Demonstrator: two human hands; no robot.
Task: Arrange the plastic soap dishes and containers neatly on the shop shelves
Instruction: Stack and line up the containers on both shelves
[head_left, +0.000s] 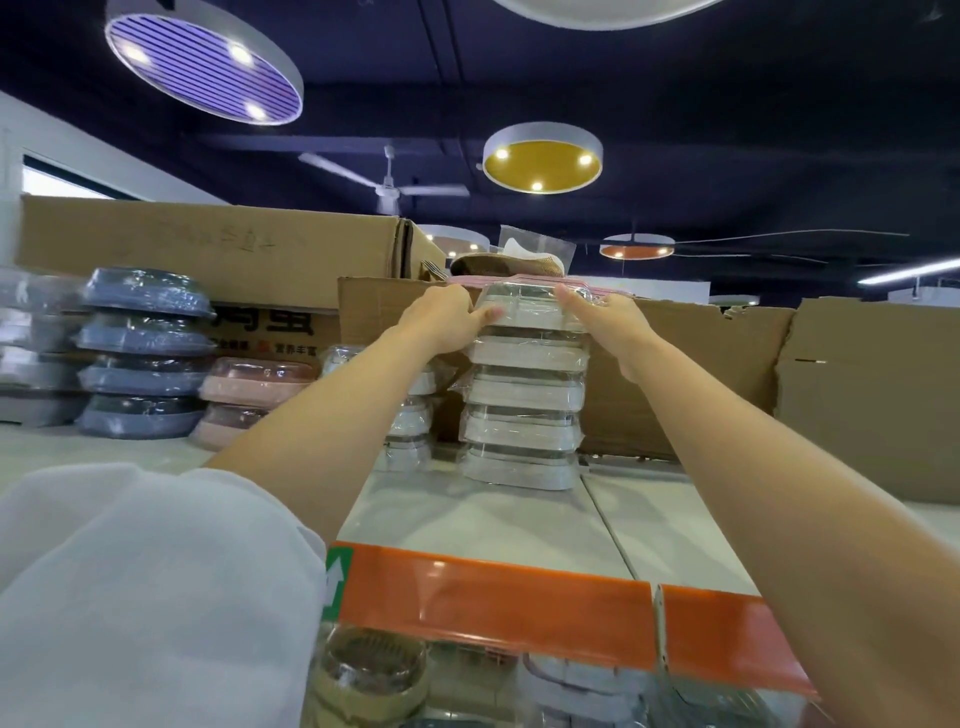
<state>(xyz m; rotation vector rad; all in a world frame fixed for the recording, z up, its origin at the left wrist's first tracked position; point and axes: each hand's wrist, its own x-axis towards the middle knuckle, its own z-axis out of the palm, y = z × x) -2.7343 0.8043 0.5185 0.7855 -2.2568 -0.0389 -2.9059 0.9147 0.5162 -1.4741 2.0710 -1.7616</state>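
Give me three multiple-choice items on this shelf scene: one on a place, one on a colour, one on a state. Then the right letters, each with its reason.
1. Where does the pink stack stand, seen from the camera?
A. left of the white stack
B. right of the white stack
C. on top of the cardboard box

2. What colour is the shelf-edge strip?
A. blue
B. orange
C. yellow

3. What is happening to the top dish of the white stack?
A. it lies untouched
B. one hand lifts it clear
C. both hands hold it at its sides

Answers:
1 A: the pink stack sits between the grey stack and the white one.
2 B: the front strip is plainly orange.
3 C: the left hand and the right hand grip opposite sides while it rests on the stack.
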